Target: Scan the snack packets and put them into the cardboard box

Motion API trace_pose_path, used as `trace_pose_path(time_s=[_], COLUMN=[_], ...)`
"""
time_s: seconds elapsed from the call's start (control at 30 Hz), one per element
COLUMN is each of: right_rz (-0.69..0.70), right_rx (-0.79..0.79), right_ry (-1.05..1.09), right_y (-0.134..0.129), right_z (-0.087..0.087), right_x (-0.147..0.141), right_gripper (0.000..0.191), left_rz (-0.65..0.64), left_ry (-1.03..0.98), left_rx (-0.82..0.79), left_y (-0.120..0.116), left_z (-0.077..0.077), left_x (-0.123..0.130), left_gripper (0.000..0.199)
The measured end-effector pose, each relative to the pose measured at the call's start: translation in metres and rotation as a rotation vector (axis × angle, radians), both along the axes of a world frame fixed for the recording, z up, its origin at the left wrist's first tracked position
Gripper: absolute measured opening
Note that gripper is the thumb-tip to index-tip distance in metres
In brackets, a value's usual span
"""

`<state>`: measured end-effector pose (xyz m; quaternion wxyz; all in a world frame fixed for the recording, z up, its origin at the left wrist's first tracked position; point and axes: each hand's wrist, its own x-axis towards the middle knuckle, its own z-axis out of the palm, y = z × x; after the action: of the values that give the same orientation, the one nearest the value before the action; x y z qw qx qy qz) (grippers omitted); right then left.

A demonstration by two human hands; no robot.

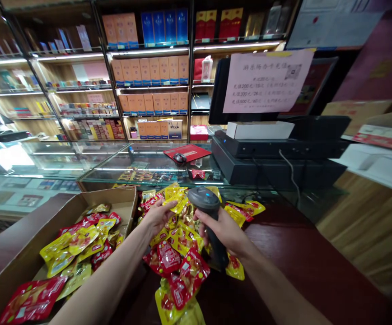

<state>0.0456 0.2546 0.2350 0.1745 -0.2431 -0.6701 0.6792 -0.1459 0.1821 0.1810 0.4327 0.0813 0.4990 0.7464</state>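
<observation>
My right hand (221,228) is wrapped round the handle of a dark barcode scanner (204,198), whose head points away over a pile of snack packets. My left hand (157,217) pinches the edge of a yellow packet (176,197) at the back of the pile, left of the scanner. Red packets (186,276) and yellow ones lie heaped below and between both hands on the dark red table (284,262). To the left, a cardboard box (128,198) holds several more red and yellow packets (84,239), partly hidden by my left forearm.
Behind the pile is a glass counter (108,167) with a red mat (192,153) and a mouse (179,158). A monitor with a pink paper sign (267,81) stands on a black cash drawer (277,169) at the right. Shelves of boxes (150,70) line the wall.
</observation>
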Motion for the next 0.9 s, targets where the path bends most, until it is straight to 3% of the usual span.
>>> trace_pose_path(time_s=[0.23,0.47,0.57,0.9], right_rz=[0.0,0.02,0.044,0.077], right_rx=[0.014,0.02,0.045,0.125], right_ry=[0.034,0.05,0.042,0.035], right_y=[0.001,-0.003,-0.006,-0.004], right_z=[0.002,0.004,0.002,-0.007], right_x=[0.001,0.002,0.002,0.001], right_gripper=[0.037,0.036,0.036,0.034], left_rz=[-0.099,-0.075,-0.108,0.036], left_ry=[0.054,0.12,0.179,0.361], left_rx=[0.086,0.132,0.091,-0.116], left_y=[-0.003,-0.004,-0.004,0.001], left_z=[-0.002,-0.001,-0.005,-0.022], left_x=[0.002,0.007,0.009,0.006], left_gripper=[0.03,0.042,0.046,0.073])
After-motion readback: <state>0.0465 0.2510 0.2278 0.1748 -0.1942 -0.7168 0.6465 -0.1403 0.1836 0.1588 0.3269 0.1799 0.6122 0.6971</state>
